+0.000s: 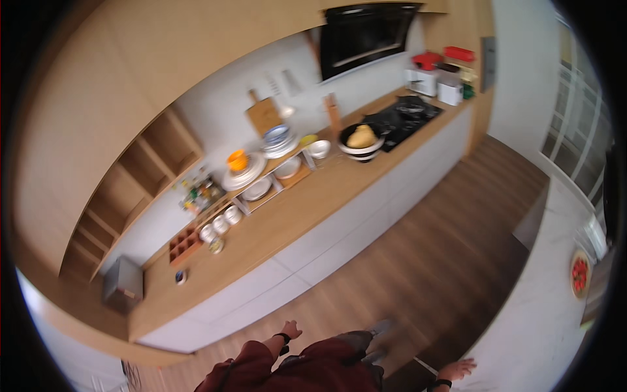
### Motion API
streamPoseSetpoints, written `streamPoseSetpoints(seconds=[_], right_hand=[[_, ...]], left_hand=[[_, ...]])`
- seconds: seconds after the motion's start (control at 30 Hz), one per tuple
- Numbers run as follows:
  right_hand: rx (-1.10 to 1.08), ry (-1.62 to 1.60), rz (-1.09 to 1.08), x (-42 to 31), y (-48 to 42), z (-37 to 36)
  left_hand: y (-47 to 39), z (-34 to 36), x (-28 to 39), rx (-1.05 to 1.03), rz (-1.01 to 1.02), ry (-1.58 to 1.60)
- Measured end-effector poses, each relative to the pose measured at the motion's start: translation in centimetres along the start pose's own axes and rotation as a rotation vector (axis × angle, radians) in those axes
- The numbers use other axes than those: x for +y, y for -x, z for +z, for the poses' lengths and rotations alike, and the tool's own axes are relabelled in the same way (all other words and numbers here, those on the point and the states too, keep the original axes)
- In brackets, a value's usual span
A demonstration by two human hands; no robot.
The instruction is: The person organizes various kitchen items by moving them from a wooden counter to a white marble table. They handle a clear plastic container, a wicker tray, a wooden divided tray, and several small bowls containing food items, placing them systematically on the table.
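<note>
My left hand (292, 330), with a black band at the wrist, hangs over the wooden floor in front of the white base cabinets and touches nothing. Near the white island counter (534, 294) at the lower right is my right hand (459, 369), also with a black wristband; its fingers are spread, and whether it touches the counter edge cannot be told. Both hands look empty. Across from me runs a wooden countertop (294, 223) bearing a black and white bowl (363, 156) with a yellowish lump (362, 136) in it. The picture is somewhat blurred.
A plate of red food (580, 274) lies on the island. Along the countertop stand a black cooktop (406, 117), stacked plates (243, 172), an orange cup (237, 160), white cups (220, 225), a reddish compartment box (185, 245) and a grey appliance (123, 285). A range hood (370, 39) overhangs the cooktop.
</note>
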State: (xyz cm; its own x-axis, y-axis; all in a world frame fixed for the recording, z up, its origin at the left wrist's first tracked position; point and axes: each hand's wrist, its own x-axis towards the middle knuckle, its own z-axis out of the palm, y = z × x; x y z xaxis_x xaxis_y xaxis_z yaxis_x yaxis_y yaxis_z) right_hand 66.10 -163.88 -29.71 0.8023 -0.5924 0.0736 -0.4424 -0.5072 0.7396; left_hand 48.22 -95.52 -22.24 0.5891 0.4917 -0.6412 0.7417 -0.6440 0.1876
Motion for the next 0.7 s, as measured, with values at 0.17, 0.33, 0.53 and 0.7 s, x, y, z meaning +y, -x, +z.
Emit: streamPoseSetpoints(seconds=[0.17,0.33,0.53,0.7], right_hand=[[-0.132,-0.271,-0.263,3.9,0.9,-6.5],[-0.126,-0.160,-0.149,0.3,-2.6,3.3],[0.097,-0.304,-0.242,-1.2,2.0,-5.8],[0.350,-0.654,-0.434,-6.6,13.1,-17.5]], left_hand=[[5.9,1.8,-5.9,0.179,-0.121,0.274],[3.9,-1.0,-7.0,0.334,-0.022,0.339],[4.5,-9.4,-16.2,0.801,-0.109,0.566],[1.6,-18.7,-27.6,1.300,-0.336,0.358]])
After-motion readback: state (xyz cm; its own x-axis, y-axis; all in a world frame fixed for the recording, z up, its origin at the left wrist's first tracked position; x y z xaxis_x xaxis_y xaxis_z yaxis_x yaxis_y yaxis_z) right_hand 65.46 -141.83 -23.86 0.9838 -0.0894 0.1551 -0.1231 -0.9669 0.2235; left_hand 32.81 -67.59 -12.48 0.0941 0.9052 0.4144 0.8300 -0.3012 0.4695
